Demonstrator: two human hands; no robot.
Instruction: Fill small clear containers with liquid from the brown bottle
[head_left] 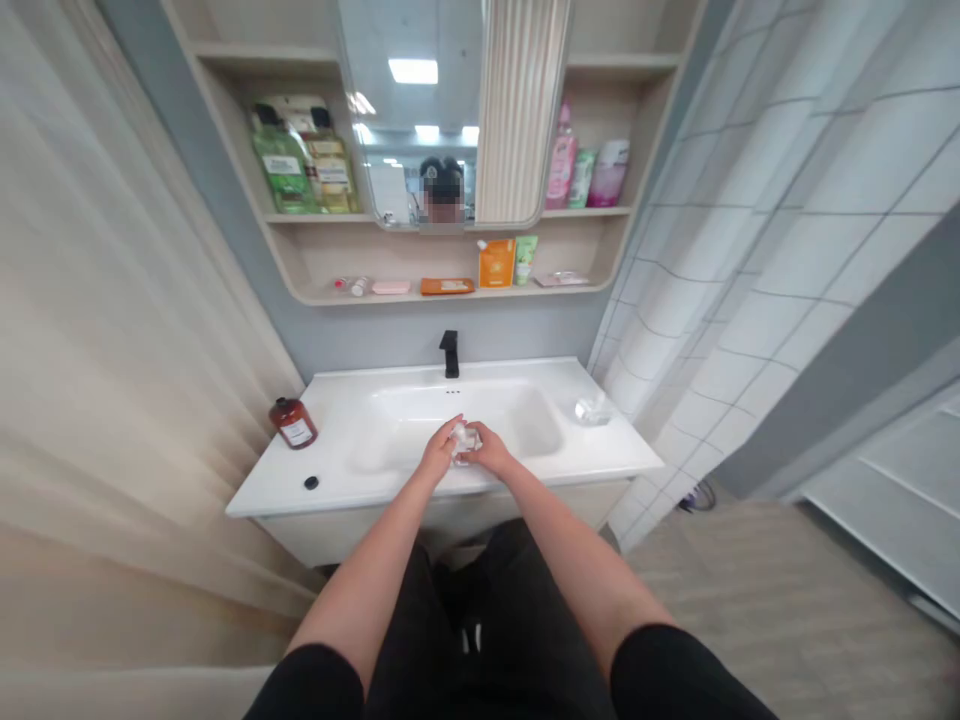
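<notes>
From my end it looked like a bathroom, tbh: I saw a white washbasin (529, 430), a black tap (451, 356), a mirror (416, 110) and shelves (315, 245) that held toiletry bottles (287, 175) and a squeeze tube (525, 262)

Left hand (438, 455) and right hand (491, 452): both holding one small transparent object (469, 443), basin (529, 425) beneath. White worktop (337, 415): brown bottle (294, 424), round black piece (311, 483), left; clear item (592, 411), right. Black faucet (450, 355), behind basin.

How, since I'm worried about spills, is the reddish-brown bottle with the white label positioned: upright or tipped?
Upright: the reddish-brown bottle stands on the glossy white countertop, its dark top uppermost.
</notes>
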